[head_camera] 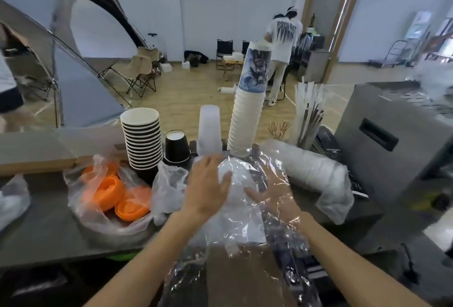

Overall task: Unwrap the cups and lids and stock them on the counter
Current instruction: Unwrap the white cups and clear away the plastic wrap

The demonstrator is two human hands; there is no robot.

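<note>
Laid the left hand (pixel 208 184) flat, fingers spread and loose, on top of the clear wrap (pixel 247 211). Gripped nothing with it. Had the right hand (pixel 269 192) tucked under that same wrap, seen only through the shiny folds. Could not tell whether clenched or loose. Kept the white bundle (pixel 236 184) between the two hands, near the middle of the counter (pixel 36 233), not yet out of its wrap.

Could have gone wrong in a few ways. Stood just beyond the hands: the tall white cup stack (pixel 247 120), leaning a bit, with a printed cup (pixel 256 71) on top. Touched its foot with the wrap, or came very close. Could have tipped the whole tower with one hard tug. Could have slipped on the smooth wrap too and dropped the bundle off the near edge.

Crowded the space all around. To the left: the black cups (pixel 142 140) in a stack, a lone black cup (pixel 177 146), and the frosted cups (pixel 208 130). Nearer on the left: orange lids (pixel 110 189) in a loose bag. To the right: a sleeve of white lids (pixel 311 167) lying on its side, then straws (pixel 308 110) and a grey machine (pixel 392 135). Left little bare counter for setting new things down.
</note>
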